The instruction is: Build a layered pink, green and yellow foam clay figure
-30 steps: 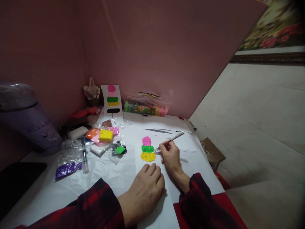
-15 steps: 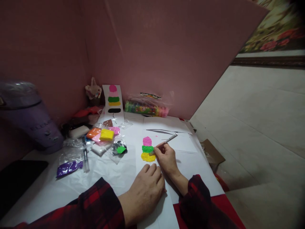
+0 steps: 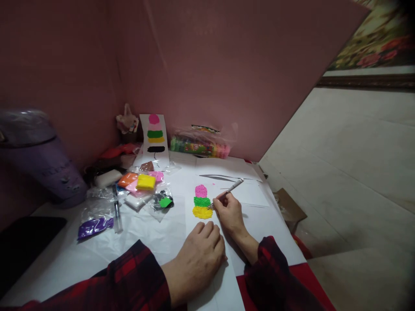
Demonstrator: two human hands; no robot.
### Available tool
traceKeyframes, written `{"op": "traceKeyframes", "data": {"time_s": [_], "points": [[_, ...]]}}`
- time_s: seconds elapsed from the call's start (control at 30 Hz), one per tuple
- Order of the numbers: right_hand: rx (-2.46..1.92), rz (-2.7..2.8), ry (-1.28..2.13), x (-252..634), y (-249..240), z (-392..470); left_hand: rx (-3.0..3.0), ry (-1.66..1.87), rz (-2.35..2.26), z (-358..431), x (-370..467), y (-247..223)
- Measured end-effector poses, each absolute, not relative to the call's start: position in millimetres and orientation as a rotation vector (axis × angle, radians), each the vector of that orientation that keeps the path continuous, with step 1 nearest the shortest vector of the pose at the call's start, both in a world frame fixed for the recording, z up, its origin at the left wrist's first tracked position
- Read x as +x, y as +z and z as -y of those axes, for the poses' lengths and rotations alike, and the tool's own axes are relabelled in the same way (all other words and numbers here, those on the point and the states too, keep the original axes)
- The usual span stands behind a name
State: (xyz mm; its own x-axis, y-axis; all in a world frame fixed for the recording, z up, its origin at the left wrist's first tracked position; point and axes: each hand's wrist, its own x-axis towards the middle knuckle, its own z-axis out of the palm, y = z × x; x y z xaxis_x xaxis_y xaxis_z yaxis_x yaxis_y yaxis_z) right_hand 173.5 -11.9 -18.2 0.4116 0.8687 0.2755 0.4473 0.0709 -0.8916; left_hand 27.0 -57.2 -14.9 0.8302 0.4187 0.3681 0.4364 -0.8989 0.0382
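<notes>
On white paper (image 3: 223, 280) lies a stack of textured clay patches: pink (image 3: 201, 191), green (image 3: 202, 201) and yellow (image 3: 202, 212). My right hand (image 3: 229, 211) pinches a thin tool with a ridged handle (image 3: 235, 185), its tip at the right edge of the green and yellow patches. Just below the yellow patch my left hand (image 3: 201, 255) rests on the paper, fingers bent and close together; whatever may be under its palm is hidden. Farther back, a card (image 3: 159, 163) with pink, green, yellow and black bands leans upright.
Bagged clay in yellow (image 3: 145, 182), orange (image 3: 127, 180) and purple (image 3: 95, 227) lies at the left, near a clear pen (image 3: 117, 216). A purple bottle (image 3: 55, 164) stands at the far left. A bag of colored sticks (image 3: 199, 147) sits against the wall.
My right hand and the tool have shifted slightly right, and the tool's tip has drawn toward the edge of the patches. My left hand stays nearly in place.
</notes>
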Motion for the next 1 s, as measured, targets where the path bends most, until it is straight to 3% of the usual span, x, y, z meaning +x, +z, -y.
{"op": "traceKeyframes", "data": {"time_s": [1.0], "points": [[-1.520,1.193,0.441,177.8,-25.6,12.3,-2.958,-0.578,0.673,57.5,27.2,-15.4]]}}
